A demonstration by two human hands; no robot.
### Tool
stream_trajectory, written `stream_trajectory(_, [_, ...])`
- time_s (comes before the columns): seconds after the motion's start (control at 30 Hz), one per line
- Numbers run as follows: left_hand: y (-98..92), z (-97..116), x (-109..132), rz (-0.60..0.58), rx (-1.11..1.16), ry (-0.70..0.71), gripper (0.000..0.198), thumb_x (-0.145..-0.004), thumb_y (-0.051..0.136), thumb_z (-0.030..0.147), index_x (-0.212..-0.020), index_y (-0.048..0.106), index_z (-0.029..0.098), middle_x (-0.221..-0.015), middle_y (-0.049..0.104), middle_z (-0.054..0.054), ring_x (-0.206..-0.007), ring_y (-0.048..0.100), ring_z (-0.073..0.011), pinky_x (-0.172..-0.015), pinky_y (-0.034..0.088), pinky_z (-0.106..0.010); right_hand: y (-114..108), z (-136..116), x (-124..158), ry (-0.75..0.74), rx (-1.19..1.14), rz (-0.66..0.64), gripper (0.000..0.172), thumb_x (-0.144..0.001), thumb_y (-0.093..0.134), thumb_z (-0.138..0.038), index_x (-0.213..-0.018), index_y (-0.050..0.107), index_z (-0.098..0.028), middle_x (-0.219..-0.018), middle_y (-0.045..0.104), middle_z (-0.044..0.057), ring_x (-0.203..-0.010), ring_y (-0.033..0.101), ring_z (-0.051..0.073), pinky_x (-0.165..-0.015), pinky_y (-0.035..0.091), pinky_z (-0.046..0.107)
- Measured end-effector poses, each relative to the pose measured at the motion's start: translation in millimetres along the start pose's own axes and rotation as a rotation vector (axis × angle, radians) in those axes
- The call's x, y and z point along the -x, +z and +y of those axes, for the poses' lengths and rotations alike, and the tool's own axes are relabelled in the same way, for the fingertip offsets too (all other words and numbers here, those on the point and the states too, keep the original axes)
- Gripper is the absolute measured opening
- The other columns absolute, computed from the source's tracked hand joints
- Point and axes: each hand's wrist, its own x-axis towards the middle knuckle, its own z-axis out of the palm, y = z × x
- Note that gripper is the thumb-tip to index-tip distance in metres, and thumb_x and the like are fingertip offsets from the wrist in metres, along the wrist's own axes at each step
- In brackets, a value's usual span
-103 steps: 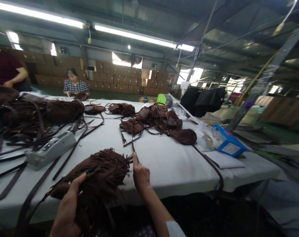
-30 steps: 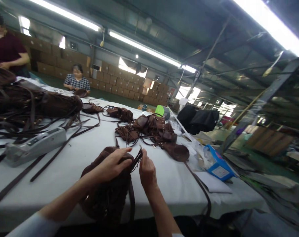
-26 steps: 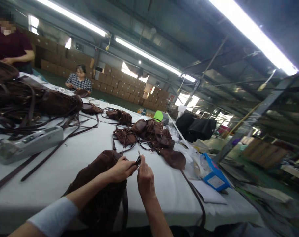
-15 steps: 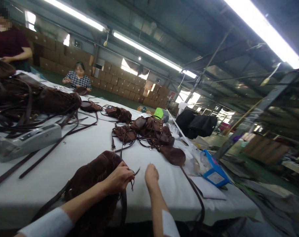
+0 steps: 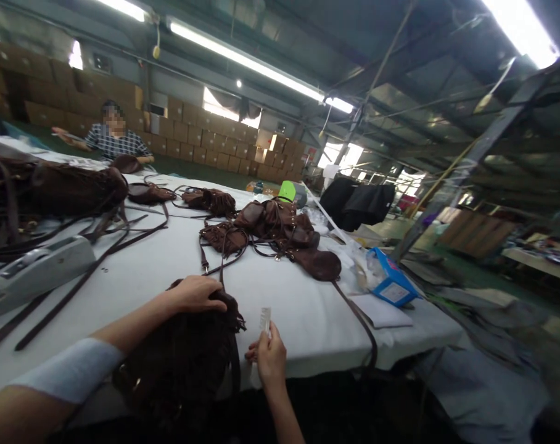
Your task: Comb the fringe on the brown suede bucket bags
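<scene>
The bag was dark brown and soft, with fringe and gold-coloured metal parts, at the near edge of the white surface. The left hand gripped its top, fingers partly curled; the right hand pinched a small pale strip. The blue box contained clear plastic.

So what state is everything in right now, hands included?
Left hand, laid over the fringed bag
Fringed bag, partly covered by that hand
Right hand, closed on the pale strip
Pale strip, held upright
Blue box, open
Grey dispenser, untouched
Ceiling lights, lit
</scene>
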Motion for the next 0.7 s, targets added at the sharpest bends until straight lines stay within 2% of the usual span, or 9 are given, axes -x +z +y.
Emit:
stream_trajectory(0.07, [9.5,2.3,10.7,-0.029,-0.067,0.0,0.039,-0.087,0.047,0.056,-0.09,0.064,0.021,-0.088,0.068,-0.008,-0.085,0.064,-0.0278,-0.073,0.044,-0.034,6.7,-0.7,16.5,0.008,-0.049,-0.005,0.049,-0.094,0.02,-0.021,-0.14,0.029,-0.006,-0.061,0.064,0.002,-0.048,0.065,0.016,-0.045,0.05,0.021])
stream_trajectory(0.17, [21.3,14.2,32.5,0.006,-0.116,-0.028,0.037,-0.09,0.042,0.054,-0.087,0.061,0.022,-0.086,0.068,-0.008,-0.083,0.065,-0.0266,-0.067,0.042,-0.031,5.1,-15.0,37.5,-0.017,-0.045,-0.029,0.052,-0.095,0.019,-0.017,-0.145,0.023,-0.005,-0.056,0.062,0.001,-0.044,0.063,0.017,-0.043,0.05,0.022])
stream_trajectory(0.23, [24.3,25.2,45.5,-0.004,-0.11,-0.052,0.035,-0.093,0.039,0.05,-0.088,0.058,0.022,-0.087,0.068,-0.007,-0.081,0.065,-0.0255,-0.065,0.04,-0.03,0.9,-34.7,48.7,-0.079,0.004,0.014,0.052,-0.096,0.019,-0.018,-0.147,0.021,-0.006,-0.06,0.065,0.003,-0.047,0.064,0.017,-0.046,0.051,0.022])
stream_trajectory(0.33, [21.6,42.7,59.1,-0.002,-0.111,-0.076,0.031,-0.095,0.035,0.044,-0.088,0.055,0.022,-0.086,0.068,-0.006,-0.079,0.065,-0.0247,-0.062,0.037,-0.03,2.6,-69.1,62.0,-0.19,0.214,0.106,0.052,-0.096,0.026,-0.018,-0.148,0.022,-0.01,-0.077,0.071,0.009,-0.066,0.07,0.021,-0.059,0.054,0.026])
stream_trajectory(0.43, [13.6,56.4,68.7,0.059,-0.093,-0.129,0.031,-0.095,0.034,0.043,-0.085,0.054,0.022,-0.083,0.068,-0.005,-0.077,0.065,-0.0248,-0.06,0.034,-0.03,18.1,-87.9,73.2,-0.209,0.5,0.013,0.061,-0.088,0.037,-0.005,-0.147,0.023,-0.009,-0.082,0.072,0.013,-0.077,0.071,0.026,-0.068,0.055,0.032])
stream_trajectory(0.5, [7.4,61.7,75.9,0.11,-0.046,-0.185,0.032,-0.095,0.034,0.045,-0.082,0.055,0.023,-0.082,0.069,-0.004,-0.076,0.064,-0.0237,-0.061,0.033,-0.029,30.8,-84.8,79.7,-0.196,0.631,-0.098,0.071,-0.079,0.042,0.002,-0.147,0.024,-0.008,-0.081,0.072,0.014,-0.078,0.071,0.027,-0.07,0.055,0.035])
stream_trajectory(0.57, [0.6,63.1,85.1,0.155,0.006,-0.231,0.034,-0.094,0.035,0.046,-0.077,0.054,0.023,-0.078,0.068,-0.002,-0.074,0.063,-0.0221,-0.061,0.032,-0.029,39.5,-70.6,85.0,-0.223,0.704,-0.174,0.076,-0.075,0.046,0.004,-0.146,0.024,-0.008,-0.082,0.072,0.015,-0.079,0.071,0.028,-0.071,0.056,0.037])
stream_trajectory(0.63, [-7.9,60.0,96.7,0.193,0.054,-0.267,0.037,-0.094,0.036,0.047,-0.071,0.052,0.023,-0.069,0.065,0.0,-0.068,0.06,-0.0198,-0.06,0.032,-0.028,41.0,-49.5,88.3,-0.26,0.771,-0.24,0.075,-0.075,0.046,0.003,-0.146,0.026,-0.009,-0.081,0.072,0.016,-0.077,0.071,0.029,-0.069,0.056,0.039])
stream_trajectory(0.7, [-19.6,51.9,110.2,0.252,0.091,-0.309,0.04,-0.093,0.037,0.049,-0.067,0.051,0.022,-0.062,0.061,0.001,-0.061,0.057,-0.0171,-0.059,0.032,-0.027,33.3,-25.9,88.9,-0.271,0.85,-0.279,0.074,-0.075,0.045,0.003,-0.145,0.029,-0.012,-0.08,0.072,0.016,-0.076,0.071,0.03,-0.068,0.056,0.04])
